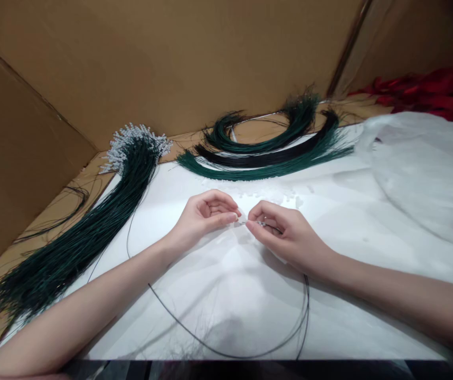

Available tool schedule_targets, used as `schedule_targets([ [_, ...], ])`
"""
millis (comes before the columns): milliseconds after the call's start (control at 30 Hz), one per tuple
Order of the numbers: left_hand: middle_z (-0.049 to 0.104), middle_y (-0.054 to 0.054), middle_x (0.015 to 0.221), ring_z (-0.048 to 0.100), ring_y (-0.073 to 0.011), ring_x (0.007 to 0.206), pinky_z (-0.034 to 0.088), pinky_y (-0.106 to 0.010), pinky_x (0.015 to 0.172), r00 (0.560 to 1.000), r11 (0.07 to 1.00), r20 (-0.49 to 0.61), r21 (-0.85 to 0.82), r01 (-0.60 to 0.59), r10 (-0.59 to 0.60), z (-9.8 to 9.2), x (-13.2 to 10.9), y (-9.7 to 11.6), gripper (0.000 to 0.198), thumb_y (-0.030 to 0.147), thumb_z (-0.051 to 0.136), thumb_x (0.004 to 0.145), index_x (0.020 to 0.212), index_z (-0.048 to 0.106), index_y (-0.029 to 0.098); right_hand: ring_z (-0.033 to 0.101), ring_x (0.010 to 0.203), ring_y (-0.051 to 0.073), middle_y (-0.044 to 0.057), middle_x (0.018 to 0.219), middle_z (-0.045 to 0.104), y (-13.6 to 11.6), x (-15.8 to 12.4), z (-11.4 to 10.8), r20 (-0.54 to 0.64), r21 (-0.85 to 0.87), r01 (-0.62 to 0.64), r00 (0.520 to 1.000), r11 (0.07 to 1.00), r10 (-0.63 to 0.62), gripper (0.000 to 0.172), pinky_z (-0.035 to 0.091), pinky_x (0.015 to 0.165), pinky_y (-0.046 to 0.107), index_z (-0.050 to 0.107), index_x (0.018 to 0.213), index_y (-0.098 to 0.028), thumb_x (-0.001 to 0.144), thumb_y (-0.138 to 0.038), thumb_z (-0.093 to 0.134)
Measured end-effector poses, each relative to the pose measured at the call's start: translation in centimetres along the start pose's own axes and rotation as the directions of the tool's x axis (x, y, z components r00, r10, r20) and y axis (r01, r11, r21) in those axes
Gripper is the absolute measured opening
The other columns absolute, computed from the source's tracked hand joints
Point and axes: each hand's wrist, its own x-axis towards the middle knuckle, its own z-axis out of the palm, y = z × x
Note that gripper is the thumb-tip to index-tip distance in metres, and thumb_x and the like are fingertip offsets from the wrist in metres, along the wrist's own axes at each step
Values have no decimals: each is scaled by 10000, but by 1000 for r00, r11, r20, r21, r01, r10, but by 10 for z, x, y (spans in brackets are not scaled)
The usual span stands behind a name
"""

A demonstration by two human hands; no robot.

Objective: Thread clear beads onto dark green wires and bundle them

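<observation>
My left hand (206, 214) and my right hand (280, 229) meet at the middle of a white sheet (329, 316), fingertips nearly touching. Both are pinched shut. My right hand holds the end of a thin dark wire (250, 354), which loops down and round toward the front edge. My left hand pinches something tiny at the wire's tip; I cannot make out what it is. Small clear beads (274, 196) lie scattered just beyond my hands.
A long bundle of dark green wires with clear bead tips (103, 211) lies at the left. Curved bundles of green and black wires (274, 153) lie at the back. Cardboard walls (171, 63) stand behind and left. A clear plastic bag (428, 169) and red material (432, 89) are at right.
</observation>
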Motion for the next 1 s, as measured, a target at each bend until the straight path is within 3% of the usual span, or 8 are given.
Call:
schedule_targets([
  [233, 735, -20, 819, 697, -101, 776, 554, -167, 718, 999, 1000, 27, 18, -19, 19, 2, 0, 2, 196, 126, 799, 719, 870, 678, 149, 403, 551, 89, -44, 630, 470, 2, 0, 0, -3, 19, 10, 1000, 1000, -10, 99, 310, 519, 232, 540, 834, -175, 916, -232, 539],
  [1000, 746, -31, 797, 718, -136, 731, 583, -214, 681, 999, 994, 39, 104, -32, 28, 3, -1, 3, 248, 154, 826, 683, 873, 667, 143, 336, 478, 49, -67, 587, 422, 1, -1, 2, -9, 21, 100, 995, 995, -100, 77, 248, 448, 212, 551, 824, -154, 898, -173, 553],
])
